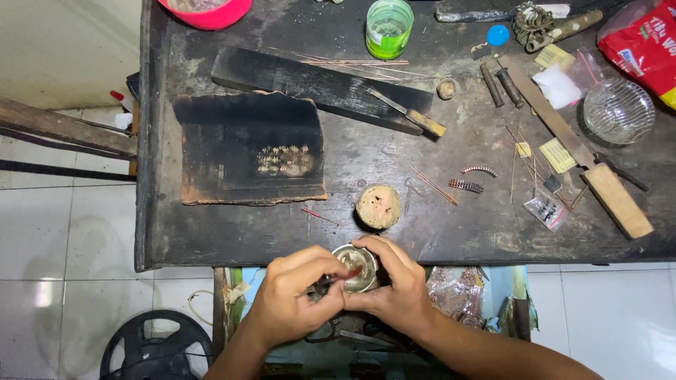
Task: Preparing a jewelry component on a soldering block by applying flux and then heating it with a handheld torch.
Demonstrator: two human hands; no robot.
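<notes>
Both hands meet just below the front edge of a dark, worn workbench [232,232]. My right hand [394,285] cups a small round metal tin [358,269] from the right and below. My left hand [296,299] pinches a thin tool with a reddish tip [338,276] that reaches into the tin's open top. A round tan cork-like disc [379,207] lies on the bench just above the tin. What the tin holds is too small to tell.
A charred block [250,148] with small pale pieces on it lies at left, a long black slab [317,84] behind it. Thin wires, two beaded chain bits [466,186], a wooden-handled file [584,162], a green cup [389,27], a glass bowl [618,110] and a pink bowl [205,10] are scattered around.
</notes>
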